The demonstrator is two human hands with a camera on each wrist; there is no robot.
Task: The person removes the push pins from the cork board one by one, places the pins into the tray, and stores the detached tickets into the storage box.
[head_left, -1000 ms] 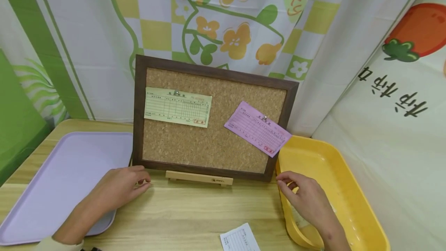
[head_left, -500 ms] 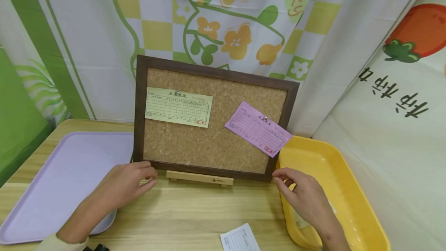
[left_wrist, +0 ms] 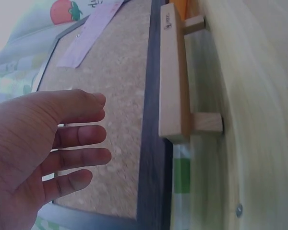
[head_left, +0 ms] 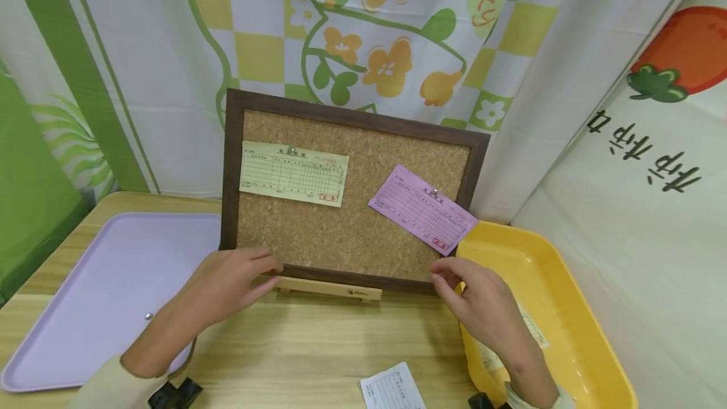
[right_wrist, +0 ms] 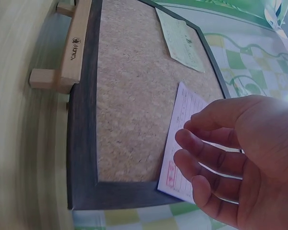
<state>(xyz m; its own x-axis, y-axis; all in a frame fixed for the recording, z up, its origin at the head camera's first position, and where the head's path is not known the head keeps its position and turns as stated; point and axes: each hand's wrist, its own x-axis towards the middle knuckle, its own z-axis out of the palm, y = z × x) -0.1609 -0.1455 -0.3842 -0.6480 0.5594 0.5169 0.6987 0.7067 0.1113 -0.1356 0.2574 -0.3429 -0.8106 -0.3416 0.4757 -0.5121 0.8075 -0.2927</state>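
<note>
A corkboard (head_left: 307, 238) in a dark wooden frame stands tilted back on a small wooden easel (head_left: 329, 289). A yellow receipt slip (head_left: 289, 178) is pinned level on its left; a pink receipt slip (head_left: 420, 207) hangs slanted on its right, past the frame's edge. My left hand (head_left: 235, 283) is in front of the board's lower left corner, fingers loosely bent and holding nothing. By the lower right corner, my right hand (head_left: 483, 302) has its fingers loosely curled, with nothing visible in them. In the right wrist view its fingers partly cover the pink slip.
A lilac tray (head_left: 113, 283) lies on the left, with a small shiny silver piece (head_left: 149, 316) on it. On the right is a yellow bin (head_left: 591, 339) with paper slips (head_left: 532, 328) inside. A white slip (head_left: 392, 389) lies at the table's front.
Both hands have moved inward and slightly up towards the board, the left to the right and the right to the left. The silver piece on the tray has come into sight.
</note>
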